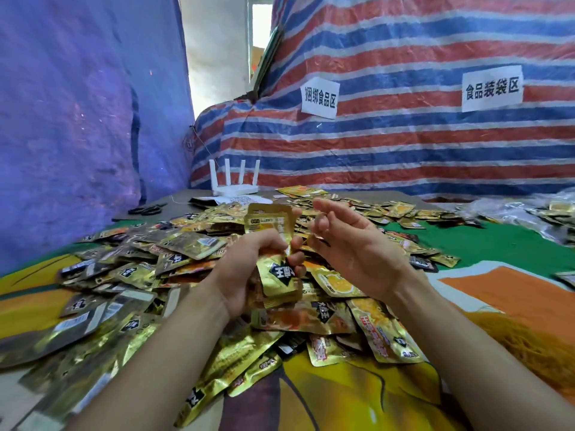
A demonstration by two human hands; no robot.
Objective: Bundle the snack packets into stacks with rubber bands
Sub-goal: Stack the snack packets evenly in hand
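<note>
Stack of gold snack packets stands upright, gripped by left hand; right hand just beside, fingers loosely curled, any rubber band indiscernible.

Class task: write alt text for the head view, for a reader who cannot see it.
A person's left hand grips a stack of gold snack packets above a heap of packets; the right hand is raised beside it. A striped tarp hangs behind.

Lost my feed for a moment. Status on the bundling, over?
Left hand gripping a stack of packets upright above the loose pile. Right hand beside it, fingers loosely curled, no rubber band discernible. Nothing in the way.
</note>
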